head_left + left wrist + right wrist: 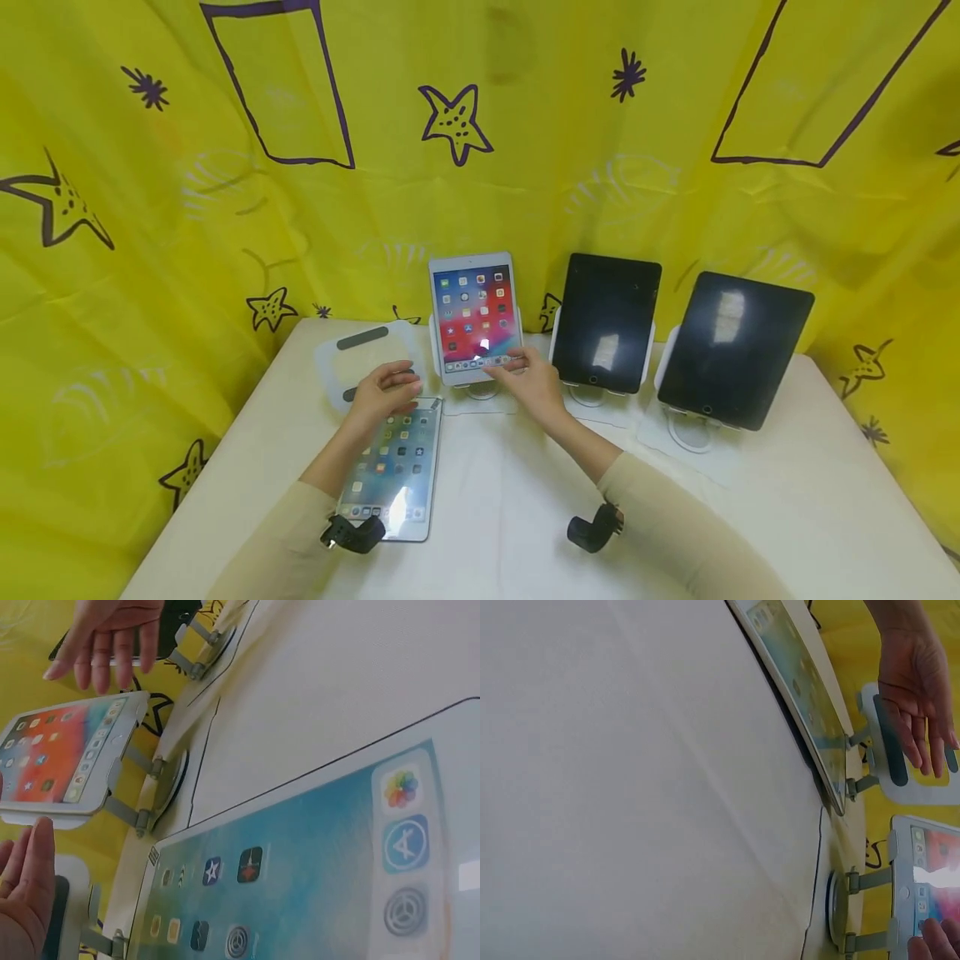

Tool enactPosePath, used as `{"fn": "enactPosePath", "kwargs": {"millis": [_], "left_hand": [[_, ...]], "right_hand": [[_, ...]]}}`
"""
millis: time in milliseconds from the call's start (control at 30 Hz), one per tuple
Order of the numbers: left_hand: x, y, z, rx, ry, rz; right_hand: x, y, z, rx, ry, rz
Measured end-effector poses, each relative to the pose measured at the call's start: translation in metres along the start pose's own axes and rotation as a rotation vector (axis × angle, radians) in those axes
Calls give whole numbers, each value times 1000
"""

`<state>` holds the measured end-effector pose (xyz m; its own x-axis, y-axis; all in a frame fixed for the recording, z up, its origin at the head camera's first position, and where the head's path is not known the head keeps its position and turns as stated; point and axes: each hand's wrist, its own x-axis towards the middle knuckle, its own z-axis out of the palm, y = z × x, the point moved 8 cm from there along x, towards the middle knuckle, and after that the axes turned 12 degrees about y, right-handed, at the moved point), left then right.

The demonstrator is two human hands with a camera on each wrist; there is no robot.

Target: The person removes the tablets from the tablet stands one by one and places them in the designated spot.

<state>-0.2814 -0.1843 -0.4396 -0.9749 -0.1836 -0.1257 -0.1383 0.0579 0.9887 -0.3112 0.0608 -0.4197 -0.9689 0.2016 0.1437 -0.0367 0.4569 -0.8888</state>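
Observation:
A small white tablet [474,312] with a lit red and blue home screen leans on a stand in the back row. My right hand [532,385] is at its lower right edge in the head view, fingers extended and holding nothing. To the left, my left hand [381,398] hovers with loosely bent fingers, also without a grip on anything. Beneath it a larger white tablet [401,492] lies flat, screen up, showing app icons. Behind that hand is a bare white stand [327,357] with grey pads. The left wrist view shows both hands [30,885] on either side of the upright tablet [52,757].
Two black tablets with dark screens, one in the middle right [609,312] and one farther right [735,350], rest on similar stands with round bases. All stand on a white table [510,500]. A yellow curtain [540,167] with star drawings hangs behind.

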Motion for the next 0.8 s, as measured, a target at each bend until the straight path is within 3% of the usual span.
{"fn": "enactPosePath", "kwargs": {"millis": [167, 367, 600, 800], "left_hand": [[9, 7, 13, -9, 4, 7], [20, 24, 19, 29, 64, 31], [36, 44, 24, -64, 180, 62], [44, 53, 30, 62, 276, 43]], "right_hand": [[15, -4, -12, 53, 80, -8], [29, -9, -19, 148, 93, 3], [46, -20, -23, 141, 136, -83], [59, -23, -19, 67, 95, -99]]}}
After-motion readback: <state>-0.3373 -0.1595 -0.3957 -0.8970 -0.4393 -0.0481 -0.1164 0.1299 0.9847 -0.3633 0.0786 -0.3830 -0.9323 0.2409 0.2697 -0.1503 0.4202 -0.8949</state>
